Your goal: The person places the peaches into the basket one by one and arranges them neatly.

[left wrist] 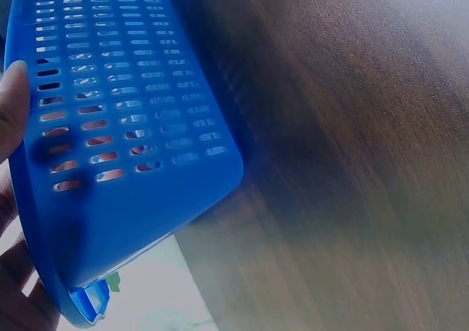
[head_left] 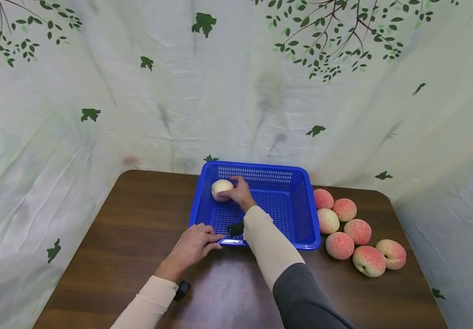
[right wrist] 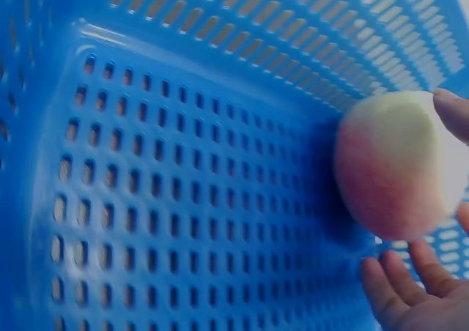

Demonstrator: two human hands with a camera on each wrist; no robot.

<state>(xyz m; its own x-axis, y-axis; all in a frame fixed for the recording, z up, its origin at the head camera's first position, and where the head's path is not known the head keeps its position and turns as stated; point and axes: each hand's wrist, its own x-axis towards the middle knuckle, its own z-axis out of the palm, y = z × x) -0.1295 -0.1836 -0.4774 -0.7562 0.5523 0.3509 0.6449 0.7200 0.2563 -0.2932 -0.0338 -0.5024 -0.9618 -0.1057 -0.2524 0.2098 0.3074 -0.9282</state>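
A blue plastic basket (head_left: 257,165) with slotted walls stands at the far middle of the table. My left hand (head_left: 193,244) grips its near rim at the left corner; in the left wrist view the thumb (left wrist: 13,104) lies on one side of the rim and fingers show behind it. Inside the basket, at the far left, my right hand (head_left: 241,193) holds a pale peach (head_left: 221,188) between thumb and fingers. The right wrist view shows this peach (right wrist: 388,170) with a pink flank, close to the slotted wall. Whether it touches the basket floor I cannot tell.
Right of the basket lie several pink and cream peaches, among them a pale one (head_left: 328,221) near the basket wall and a two-toned one (head_left: 391,254) farthest right. The brown table (head_left: 138,237) ends at a white leaf-patterned cloth (head_left: 220,100) behind.
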